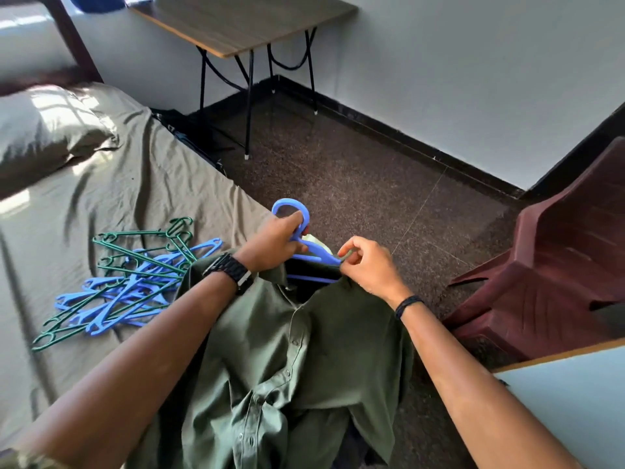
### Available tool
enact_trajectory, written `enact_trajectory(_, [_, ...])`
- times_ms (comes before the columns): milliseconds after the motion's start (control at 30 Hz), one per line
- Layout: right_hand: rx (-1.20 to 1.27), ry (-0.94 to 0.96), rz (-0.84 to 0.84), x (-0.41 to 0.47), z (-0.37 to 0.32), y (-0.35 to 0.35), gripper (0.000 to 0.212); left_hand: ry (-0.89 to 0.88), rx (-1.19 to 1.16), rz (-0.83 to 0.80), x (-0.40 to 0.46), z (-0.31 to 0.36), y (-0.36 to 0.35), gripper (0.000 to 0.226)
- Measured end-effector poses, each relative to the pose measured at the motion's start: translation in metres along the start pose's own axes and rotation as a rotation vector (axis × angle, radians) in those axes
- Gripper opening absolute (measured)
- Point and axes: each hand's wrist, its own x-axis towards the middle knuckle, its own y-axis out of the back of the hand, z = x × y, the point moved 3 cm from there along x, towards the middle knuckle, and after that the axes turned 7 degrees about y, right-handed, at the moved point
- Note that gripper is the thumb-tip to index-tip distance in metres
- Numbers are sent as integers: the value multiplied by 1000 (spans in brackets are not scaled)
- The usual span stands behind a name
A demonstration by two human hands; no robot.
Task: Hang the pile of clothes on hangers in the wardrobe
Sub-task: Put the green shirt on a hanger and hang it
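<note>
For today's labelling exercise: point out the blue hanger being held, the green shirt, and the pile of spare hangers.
blue hanger [290, 207], head view, hook loop.
green shirt [304, 360], head view, buttoned front.
pile of spare hangers [132, 282], head view, middle of the heap.

blue hanger mostly hidden inside green shirt — shirt hem cut off at bottom edge.
</note>
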Motion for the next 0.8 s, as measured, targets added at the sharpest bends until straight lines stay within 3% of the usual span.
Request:
enact_trajectory(100, [81,30,-190,-6,-9,21,19,-14,-26,-6,3,18,16,23])
enact_trajectory(133, [92,62,-135,-9,-12,35,20,-26,-40,-1,2,25,23,24])
enact_trajectory(233, [7,87,269,-19,-8,88,23,-55,-89,33,0,44,44,27])
enact_trajectory(267, [-10,64,282,-21,-5,101,24,-64,-98,39,0,50,51,27])
enact_trajectory(400, [-6,-33,-109,-26,-1,125,37,-137,-58,57,-2,93,74,27])
enact_trajectory(467, [-47,37,-129,-29,-11,135,29,-198,-24,82,-3,118,84,28])
enact_trajectory(600, [-88,144,67,-41,-30,159,18,-235,60,94,-4,158,102,21])
enact_trajectory(800, [-100,409,418,-67,-60,184,23,-169,341,141,-8,198,121,36])
